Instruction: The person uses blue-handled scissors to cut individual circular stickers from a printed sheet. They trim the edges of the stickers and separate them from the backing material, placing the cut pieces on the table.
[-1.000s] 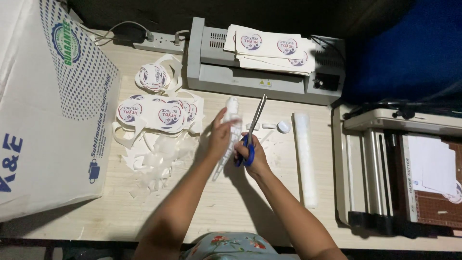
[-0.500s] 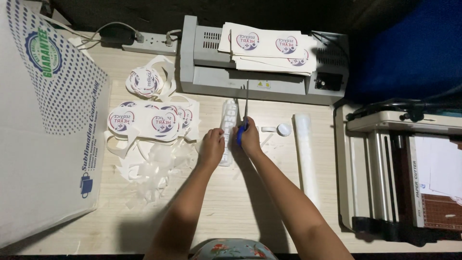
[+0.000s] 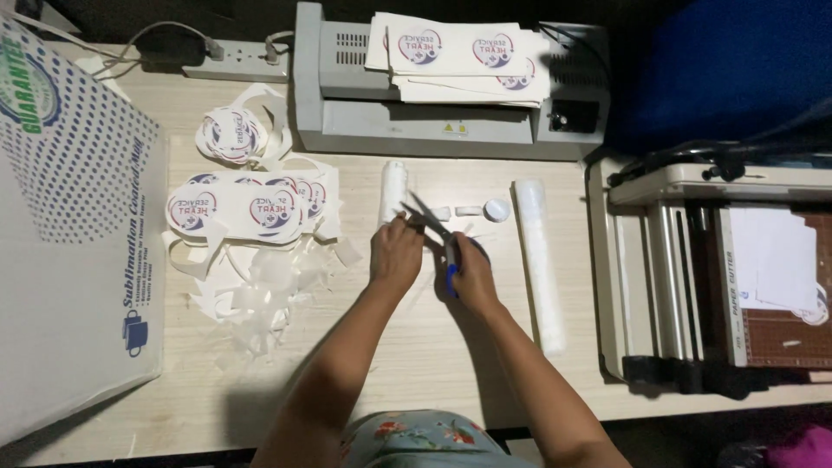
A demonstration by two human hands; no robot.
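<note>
From the head camera I look down at a pale wooden table (image 3: 416, 347). My left hand (image 3: 396, 253) sits near the middle, fingers curled down onto the near end of a white strip (image 3: 393, 189) that runs away from me toward the far side. I think the fingers pinch it, but I cannot see under them. My right hand (image 3: 472, 273) is just beside the left one, almost touching it. Its fingers are closed through the blue handles of the scissors (image 3: 436, 236). The blades point far and left, toward the strip, and I cannot tell how wide they are open. A little to the right of the blades lie a few small white scraps (image 3: 468, 211) and a small white round piece (image 3: 496, 209). Further right lies a long clear plastic tube (image 3: 539, 260). To the left I see a heap of cut round stickers (image 3: 251, 208) with white paper trimmings (image 3: 260, 295) nearer to me. At the far side stands a grey laminator (image 3: 416, 121) with printed sheets (image 3: 464, 52) on top, and a power strip (image 3: 234, 62) to its left. A big white box (image 3: 69, 243) fills the left edge. A paper cutter (image 3: 719, 260) stands on the right.
</note>
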